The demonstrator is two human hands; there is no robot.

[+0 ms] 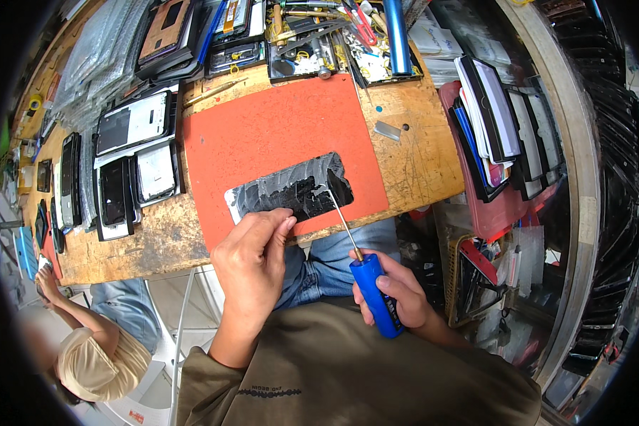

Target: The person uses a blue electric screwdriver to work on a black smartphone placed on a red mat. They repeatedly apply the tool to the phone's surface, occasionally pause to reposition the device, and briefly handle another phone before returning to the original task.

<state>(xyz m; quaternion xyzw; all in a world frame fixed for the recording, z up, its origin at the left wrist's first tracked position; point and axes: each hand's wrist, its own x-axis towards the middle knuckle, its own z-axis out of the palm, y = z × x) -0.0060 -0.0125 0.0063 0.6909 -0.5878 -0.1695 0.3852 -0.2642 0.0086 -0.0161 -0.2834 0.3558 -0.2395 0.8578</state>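
- Worn wooden desk (426,170), orange mat (263,121), phones (131,128) stacked leftward
- Phone panel (291,190): patchy black and grey
- Right hand (399,290): curled around blue tool (367,275)
- Left hand (250,247): pinched, contents unclear

An olive-brown shirt (362,369) with a small black print (270,392) tops faded blue jeans (330,268).

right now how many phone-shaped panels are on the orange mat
1: a dark panel, lying slantwise near the front of the orange mat, at the tip of the blue tool. The left hand hides a little of both panel and mat.
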